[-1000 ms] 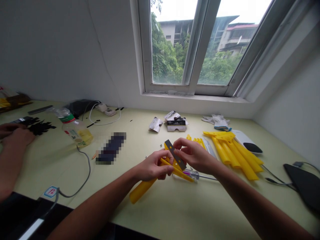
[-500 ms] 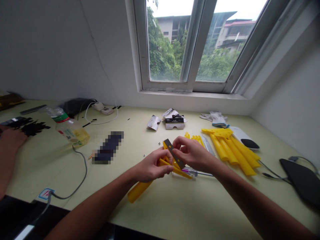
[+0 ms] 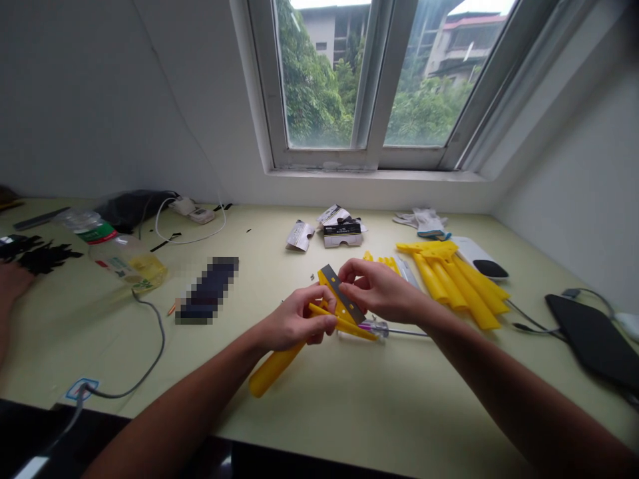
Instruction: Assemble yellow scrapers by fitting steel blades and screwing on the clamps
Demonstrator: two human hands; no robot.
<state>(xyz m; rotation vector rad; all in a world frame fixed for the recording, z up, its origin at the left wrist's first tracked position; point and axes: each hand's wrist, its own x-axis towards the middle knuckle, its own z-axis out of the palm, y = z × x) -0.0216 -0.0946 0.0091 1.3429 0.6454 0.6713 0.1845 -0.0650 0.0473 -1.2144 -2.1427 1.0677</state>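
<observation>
One pale green table [image 3: 349,409] carried everything. On its right side a stack of yellow scraper handles [image 3: 449,283] lay close together, probably gathered there for easy reach. Over the near middle of the table, the left hand [image 3: 299,320] held one more yellow scraper [image 3: 277,369], its fingers curled closed around it, seemingly to steady the head; the round grip slanted down toward the person, smooth and plain. The right hand [image 3: 382,287] had thumb and forefinger pinched with hardly any gap. Just below it lay a clear-handled screwdriver [image 3: 382,328], shaft pointing right, perhaps parked there to be handy. Out past the left thumb ran a narrow yellow strip [image 3: 353,328]; whether it was separate could not be told. The right fingertips gripped a blade [image 3: 343,298], apparently to keep it lined up against the head: flat, dark grey, slotted. Beyond sat small metal pieces [image 3: 312,277], too tiny to identify.
</observation>
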